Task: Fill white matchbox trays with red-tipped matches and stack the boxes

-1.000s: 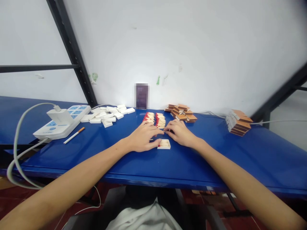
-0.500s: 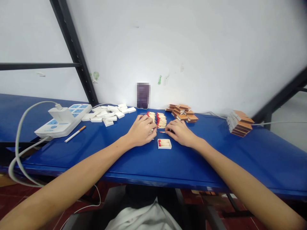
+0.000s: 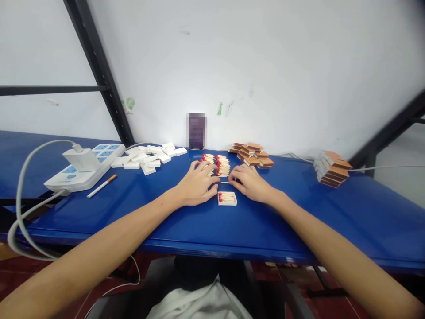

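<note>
Two piles of red-tipped matches, a left pile [image 3: 208, 158] and a right pile [image 3: 222, 165], lie on the blue table [image 3: 212, 230]. My left hand [image 3: 198, 184] is at the left pile and covers part of it; its thumb and fingers are apart and nothing shows between them. My right hand [image 3: 248, 181] pinches the end of a few matches [image 3: 225, 182] lying crosswise in front of the right pile. Just nearer to me, between the hands, sits a white tray [image 3: 227, 204] with several matches in it, heads to the left.
White inner trays [image 3: 151, 158] lie heaped at the back left, near a power strip [image 3: 83, 170] and a cigarette [image 3: 102, 186]. Brown matchbox sleeves [image 3: 254, 155] and stacked boxes [image 3: 333, 169] are at the right. A phone [image 3: 197, 131] leans on the wall.
The thumb and fingers of my left hand have spread apart. My right hand has stayed nearly in place. The whole view has shifted slightly.
</note>
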Motion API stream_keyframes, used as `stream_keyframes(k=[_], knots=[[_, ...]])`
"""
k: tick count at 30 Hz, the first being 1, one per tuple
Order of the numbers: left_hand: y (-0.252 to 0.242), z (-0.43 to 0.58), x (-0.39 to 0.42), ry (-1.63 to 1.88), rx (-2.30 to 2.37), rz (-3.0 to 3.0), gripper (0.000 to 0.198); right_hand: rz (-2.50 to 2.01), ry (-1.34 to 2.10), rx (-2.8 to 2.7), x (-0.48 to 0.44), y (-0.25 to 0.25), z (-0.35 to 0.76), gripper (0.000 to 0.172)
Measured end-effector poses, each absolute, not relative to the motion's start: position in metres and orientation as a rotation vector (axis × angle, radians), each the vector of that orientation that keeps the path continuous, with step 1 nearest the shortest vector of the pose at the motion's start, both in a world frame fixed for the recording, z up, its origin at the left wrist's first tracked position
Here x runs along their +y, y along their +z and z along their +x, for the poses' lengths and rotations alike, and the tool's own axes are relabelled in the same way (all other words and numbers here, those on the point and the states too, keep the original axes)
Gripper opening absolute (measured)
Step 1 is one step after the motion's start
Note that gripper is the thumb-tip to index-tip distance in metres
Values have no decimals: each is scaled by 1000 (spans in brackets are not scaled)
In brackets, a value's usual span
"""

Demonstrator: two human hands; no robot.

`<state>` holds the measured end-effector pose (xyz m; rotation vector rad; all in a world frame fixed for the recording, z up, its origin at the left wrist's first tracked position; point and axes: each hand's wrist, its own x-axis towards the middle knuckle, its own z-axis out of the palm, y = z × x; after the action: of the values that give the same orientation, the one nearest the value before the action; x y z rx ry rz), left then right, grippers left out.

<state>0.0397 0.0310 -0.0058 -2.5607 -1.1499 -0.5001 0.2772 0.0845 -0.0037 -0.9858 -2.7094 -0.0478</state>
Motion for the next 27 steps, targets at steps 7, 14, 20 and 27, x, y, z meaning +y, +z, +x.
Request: stream_keyframes(k=[7, 14, 20, 27], knots=[[-6, 38, 32, -505, -1135, -2606, 37, -998, -57, -2722, 85, -3, 277, 21], [-8, 40, 32, -464, -1174, -2610, 32, -981, -61, -2721, 86, -4, 278, 21], [-5, 38, 32, -503, -1203, -2596, 29, -953, -42, -2721, 86, -4, 278, 22], [-5, 38, 31, -504, -1211, -2536, 25, -919, -20, -2720, 84, -3, 277, 23]])
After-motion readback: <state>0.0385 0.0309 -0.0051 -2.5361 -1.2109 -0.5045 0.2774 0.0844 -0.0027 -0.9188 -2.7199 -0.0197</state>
